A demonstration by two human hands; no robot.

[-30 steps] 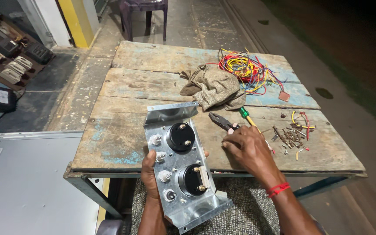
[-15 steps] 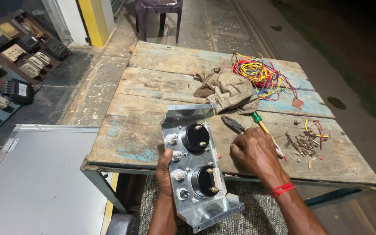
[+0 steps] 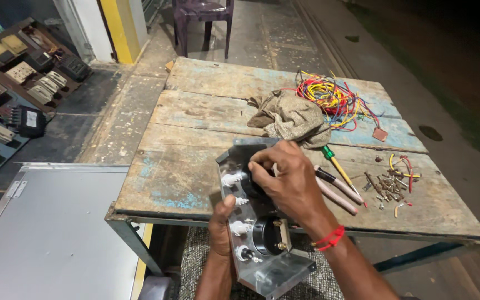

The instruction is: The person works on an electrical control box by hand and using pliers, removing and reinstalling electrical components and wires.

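Wooden table (image 3: 195,183) bears rag (image 3: 290,118), wires (image 3: 331,100), pliers (image 3: 337,189); both hands' grip pinching the metal panel (image 3: 251,233).

Cloth (image 3: 291,118) lies behind the metal panel (image 3: 262,222); pliers (image 3: 337,189) to its right.

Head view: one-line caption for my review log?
Left hand steadies a metal panel on a wooden table; right hand grips its upper black gauge.
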